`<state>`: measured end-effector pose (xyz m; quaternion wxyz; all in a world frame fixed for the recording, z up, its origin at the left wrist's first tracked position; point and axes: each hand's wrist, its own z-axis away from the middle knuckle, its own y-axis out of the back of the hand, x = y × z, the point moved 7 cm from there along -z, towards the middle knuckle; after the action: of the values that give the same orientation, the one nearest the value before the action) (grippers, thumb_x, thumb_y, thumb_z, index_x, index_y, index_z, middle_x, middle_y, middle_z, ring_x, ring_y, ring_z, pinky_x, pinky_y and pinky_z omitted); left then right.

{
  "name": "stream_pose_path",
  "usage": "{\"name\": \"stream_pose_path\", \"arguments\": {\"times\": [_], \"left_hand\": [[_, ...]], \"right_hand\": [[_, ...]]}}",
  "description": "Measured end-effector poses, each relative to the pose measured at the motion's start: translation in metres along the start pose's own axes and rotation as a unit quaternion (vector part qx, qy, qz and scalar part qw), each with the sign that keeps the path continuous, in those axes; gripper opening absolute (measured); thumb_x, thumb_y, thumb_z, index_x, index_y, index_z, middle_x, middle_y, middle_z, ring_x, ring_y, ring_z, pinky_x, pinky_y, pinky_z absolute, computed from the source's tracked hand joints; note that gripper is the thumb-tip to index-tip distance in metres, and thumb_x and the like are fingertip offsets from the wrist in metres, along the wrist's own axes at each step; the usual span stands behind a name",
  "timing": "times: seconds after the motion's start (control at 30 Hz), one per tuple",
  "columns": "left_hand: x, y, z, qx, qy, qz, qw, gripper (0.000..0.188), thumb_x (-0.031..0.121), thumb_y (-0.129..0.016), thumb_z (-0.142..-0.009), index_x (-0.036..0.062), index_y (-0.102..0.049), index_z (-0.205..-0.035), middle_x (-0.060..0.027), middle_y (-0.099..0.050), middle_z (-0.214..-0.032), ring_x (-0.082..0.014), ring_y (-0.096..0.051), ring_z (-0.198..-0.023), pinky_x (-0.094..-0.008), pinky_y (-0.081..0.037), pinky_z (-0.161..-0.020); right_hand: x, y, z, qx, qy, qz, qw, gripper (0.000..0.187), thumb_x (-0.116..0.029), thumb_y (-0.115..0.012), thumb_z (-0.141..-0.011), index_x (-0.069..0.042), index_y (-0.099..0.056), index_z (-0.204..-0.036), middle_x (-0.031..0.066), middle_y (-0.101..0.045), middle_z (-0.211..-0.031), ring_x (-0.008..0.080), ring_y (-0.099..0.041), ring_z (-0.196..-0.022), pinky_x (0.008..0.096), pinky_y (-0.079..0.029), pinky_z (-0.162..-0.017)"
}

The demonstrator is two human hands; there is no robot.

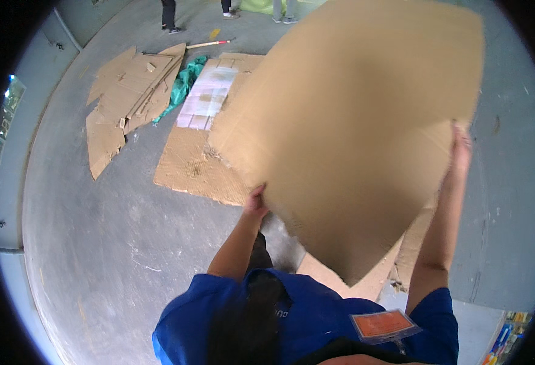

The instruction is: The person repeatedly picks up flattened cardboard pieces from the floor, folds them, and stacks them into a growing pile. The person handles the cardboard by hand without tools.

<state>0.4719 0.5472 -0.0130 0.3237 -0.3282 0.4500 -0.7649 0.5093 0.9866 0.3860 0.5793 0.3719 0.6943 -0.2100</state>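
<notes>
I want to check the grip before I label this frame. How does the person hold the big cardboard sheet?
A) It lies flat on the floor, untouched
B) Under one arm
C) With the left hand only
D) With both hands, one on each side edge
D: the left hand grips one edge of the cardboard sheet and the right hand grips the opposite edge, holding it up above the floor.

Warehouse-like hall: bare concrete floor (97,243), flattened cardboard sheets (127,91).

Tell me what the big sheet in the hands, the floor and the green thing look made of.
Big sheet: brown cardboard, matte, with ragged torn edges. Floor: likely bare concrete, grey, scuffed and streaked. Green thing: seems thin plastic sheeting or cloth, crumpled in soft folds; the view leaves it open.
</notes>
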Motion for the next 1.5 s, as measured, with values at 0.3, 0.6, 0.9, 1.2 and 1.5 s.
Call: {"name": "stream_pose_path", "arguments": {"times": [0.3,0.6,0.9,1.2,1.5], "left_hand": [[0.270,0.050,-0.019,0.038,-0.255,-0.021,0.966,0.048,0.014,-0.055,-0.076,-0.0001,-0.037,-0.118,-0.0132,-0.048,-0.114,-0.0284,-0.045,-0.105,-0.0408,-0.038,-0.089],[0.354,0.132,-0.086,0.267,-0.216,-0.081,0.936,0.033,0.011,-0.050,-0.079,0.0010,-0.046,-0.110,-0.0093,-0.053,-0.106,-0.0232,-0.049,-0.100,-0.0386,-0.040,-0.087],[0.276,0.219,-0.163,0.338,-0.146,-0.023,0.930,0.035,0.003,-0.051,-0.078,0.0038,-0.045,-0.112,-0.0080,-0.051,-0.108,-0.0237,-0.046,-0.102,-0.0385,-0.040,-0.087],[0.226,0.275,-0.182,0.429,-0.075,-0.087,0.896,0.031,0.003,-0.049,-0.080,0.0059,-0.043,-0.111,-0.0069,-0.050,-0.106,-0.0207,-0.048,-0.100,-0.0349,-0.044,-0.082],[0.199,0.310,-0.216,0.371,-0.057,-0.105,0.921,0.038,0.009,-0.057,-0.077,0.0078,-0.042,-0.112,-0.0057,-0.047,-0.109,-0.0192,-0.047,-0.098,-0.0326,-0.045,-0.076]], "right_hand": [[0.214,-0.357,-0.080,-0.196,-0.137,-0.274,0.931,0.032,-0.021,-0.062,-0.075,-0.004,-0.053,-0.100,0.0047,-0.057,-0.092,0.0161,-0.054,-0.083,0.0272,-0.042,-0.072],[0.398,-0.509,-0.091,-0.169,-0.335,-0.115,0.920,0.048,-0.022,-0.064,-0.072,0.000,-0.046,-0.111,0.0110,-0.053,-0.104,0.0236,-0.051,-0.095,0.0353,-0.040,-0.081],[0.533,-0.476,-0.007,-0.235,-0.373,0.124,0.889,0.056,-0.020,-0.061,-0.072,0.000,-0.037,-0.119,0.0162,-0.052,-0.107,0.0281,-0.052,-0.094,0.0388,-0.041,-0.075],[0.636,-0.392,0.132,-0.325,-0.421,0.329,0.780,0.033,-0.010,-0.064,-0.067,0.005,-0.052,-0.094,0.0148,-0.058,-0.086,0.0241,-0.058,-0.072,0.0325,-0.046,-0.049],[0.682,-0.357,0.183,-0.316,-0.430,0.460,0.710,0.044,-0.012,-0.063,-0.070,0.003,-0.044,-0.107,0.0201,-0.054,-0.098,0.0302,-0.055,-0.088,0.0429,-0.047,-0.069]]}}
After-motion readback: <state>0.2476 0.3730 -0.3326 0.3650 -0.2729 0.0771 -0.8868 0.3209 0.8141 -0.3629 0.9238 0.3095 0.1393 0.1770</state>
